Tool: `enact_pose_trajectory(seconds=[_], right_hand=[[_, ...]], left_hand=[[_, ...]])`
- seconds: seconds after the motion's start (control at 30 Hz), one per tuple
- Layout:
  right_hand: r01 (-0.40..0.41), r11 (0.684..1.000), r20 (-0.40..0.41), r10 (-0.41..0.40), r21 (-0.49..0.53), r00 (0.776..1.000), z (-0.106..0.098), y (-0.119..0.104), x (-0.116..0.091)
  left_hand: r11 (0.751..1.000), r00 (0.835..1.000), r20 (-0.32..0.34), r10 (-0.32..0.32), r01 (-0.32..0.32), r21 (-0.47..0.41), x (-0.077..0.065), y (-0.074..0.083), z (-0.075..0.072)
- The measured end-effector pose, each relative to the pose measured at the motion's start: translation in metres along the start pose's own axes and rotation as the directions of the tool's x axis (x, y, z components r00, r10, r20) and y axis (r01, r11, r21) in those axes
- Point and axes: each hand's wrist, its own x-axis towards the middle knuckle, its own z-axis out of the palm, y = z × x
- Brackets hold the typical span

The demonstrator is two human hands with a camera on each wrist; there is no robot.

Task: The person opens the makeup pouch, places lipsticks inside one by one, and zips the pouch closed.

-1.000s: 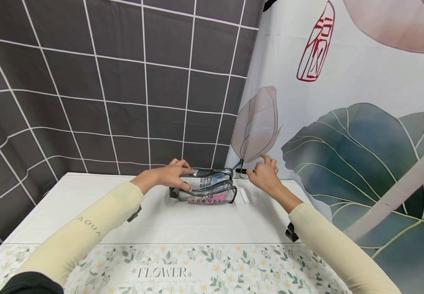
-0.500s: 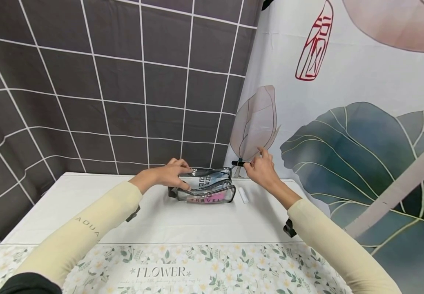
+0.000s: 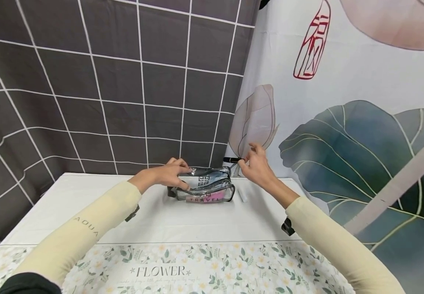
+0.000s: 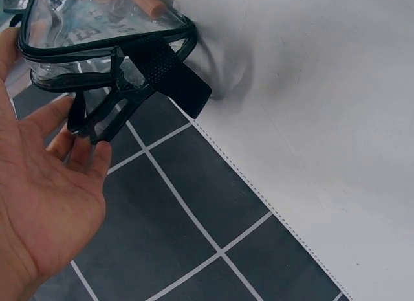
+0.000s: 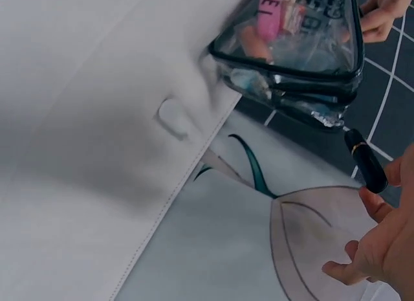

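A clear toiletry bag (image 3: 206, 185) with black piping and the word TRAVEL lies near the table's back edge. My left hand (image 3: 172, 173) grips the bag's left end and upper edge. In the left wrist view, its fingers curl at the black-edged end beside a black strap (image 4: 171, 74). My right hand (image 3: 257, 165) pinches a black lipstick (image 5: 365, 160) with a gold band between thumb and fingers. The lipstick points left, close above the bag's right end. Pink and orange items (image 5: 269, 16) show through the clear plastic; the left fingertips are partly hidden behind the bag.
A small white stick-like piece (image 3: 242, 195) lies on the white table (image 3: 153, 224), right of the bag. A dark grid-patterned curtain (image 3: 116, 90) and a flower-printed cloth (image 3: 344, 155) hang directly behind. A floral mat (image 3: 197, 265) covers the front edge.
My right hand has moved left and slightly up with the lipstick, from beside the bag to its upper right corner. The left hand and the bag stay in place.
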Motion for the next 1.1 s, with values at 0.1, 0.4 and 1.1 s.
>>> enact_pose_trajectory(seconds=[0.1, 0.4, 1.1], right_hand=[[0.037, 0.999, 0.009, -0.037, 0.009, 0.999, 0.003, -0.005, 0.0], [0.137, 0.991, 0.05, -0.137, -0.001, 0.989, 0.018, -0.019, -0.004], [0.252, 0.965, 0.084, -0.246, -0.068, 0.966, 0.042, -0.036, -0.016]], left_hand=[[1.0, 1.0, -0.003, 0.0, 0.0, -0.001, 0.001, 0.0, -0.001], [1.0, 1.0, -0.001, -0.004, 0.004, -0.01, -0.001, 0.0, -0.002], [1.0, 1.0, -0.002, 0.004, -0.004, 0.01, 0.001, -0.001, -0.001]])
